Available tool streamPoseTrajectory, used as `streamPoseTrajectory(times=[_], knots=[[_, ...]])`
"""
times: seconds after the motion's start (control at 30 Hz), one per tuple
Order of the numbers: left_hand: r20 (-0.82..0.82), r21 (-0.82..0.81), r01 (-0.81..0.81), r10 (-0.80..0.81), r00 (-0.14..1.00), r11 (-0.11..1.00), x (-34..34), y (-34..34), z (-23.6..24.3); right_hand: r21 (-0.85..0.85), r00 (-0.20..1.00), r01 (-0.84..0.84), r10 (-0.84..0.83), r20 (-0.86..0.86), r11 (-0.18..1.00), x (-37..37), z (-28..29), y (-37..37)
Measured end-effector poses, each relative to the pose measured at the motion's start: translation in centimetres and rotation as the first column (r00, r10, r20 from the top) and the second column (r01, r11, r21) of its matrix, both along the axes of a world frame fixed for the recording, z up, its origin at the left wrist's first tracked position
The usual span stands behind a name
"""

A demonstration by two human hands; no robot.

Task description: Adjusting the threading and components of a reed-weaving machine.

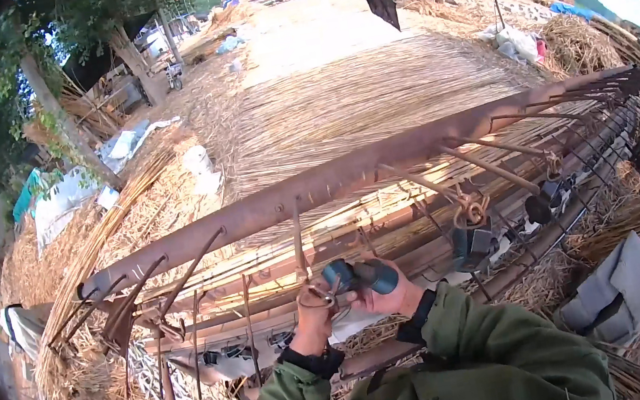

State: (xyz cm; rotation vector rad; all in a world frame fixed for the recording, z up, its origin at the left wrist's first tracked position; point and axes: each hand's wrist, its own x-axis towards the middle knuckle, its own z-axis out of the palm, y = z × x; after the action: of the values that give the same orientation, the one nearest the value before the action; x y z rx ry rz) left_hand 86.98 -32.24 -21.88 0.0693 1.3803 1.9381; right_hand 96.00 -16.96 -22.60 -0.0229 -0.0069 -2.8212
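Observation:
In front of my chest both hands are close together, just below a long rusty metal pipe [288, 204]. My right hand [404, 294] is closed round a dark teal rounded piece [381, 277]. A second dark teal piece [339, 274] sits right beside it, above my left hand [314, 317]. The fingers of that hand are closed next to a pale ring [315, 296], which hangs at the end of a rusty rod [299, 240]; what they grip is hidden. Whether the two teal pieces join cannot be made out.
Rods stick out along the pipe toward me. Farther right hang a tan ring knot [472, 208] and a dark block [472, 246]. Beyond the pipe spreads a long mat of reeds [371, 95]. Grey padded material [615, 293] lies at right; loose straw [98, 395] covers the left.

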Motion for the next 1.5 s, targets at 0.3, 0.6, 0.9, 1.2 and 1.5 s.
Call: streamPoseTrajectory(times=[0.3, 0.6, 0.9, 1.2, 1.5], knots=[[-0.213, 0.221, 0.029, 0.02, 0.977, 0.975, 2.4, -1.9, 4.4, 0.644, 0.989, 0.115, -0.028, -0.144, 0.756, 5.0, 2.8, 0.3], [-0.375, 0.129, 0.742, -0.66, 0.651, 0.658, 8.0, -2.7, 11.4, 0.696, 0.996, 0.059, 0.005, -0.089, 0.716, 11.2, 7.1, 0.3], [0.193, 0.438, 0.196, -0.305, 0.933, 0.877, -7.4, 7.3, -2.7, 0.865, 0.951, 0.246, -0.279, -0.13, 0.437, 17.3, 4.4, 2.5], [-0.783, -0.125, 0.175, -0.205, 0.587, 0.977, -8.3, 7.9, -8.4, 0.678, 0.823, 0.513, -0.077, -0.563, 0.527, 17.6, 12.4, 0.6], [0.26, 0.335, 0.282, -0.376, 0.889, 0.899, -0.8, 5.3, 4.3, 0.638, 0.451, 0.717, 0.511, -0.732, 0.28, 15.5, 17.8, -2.0]])
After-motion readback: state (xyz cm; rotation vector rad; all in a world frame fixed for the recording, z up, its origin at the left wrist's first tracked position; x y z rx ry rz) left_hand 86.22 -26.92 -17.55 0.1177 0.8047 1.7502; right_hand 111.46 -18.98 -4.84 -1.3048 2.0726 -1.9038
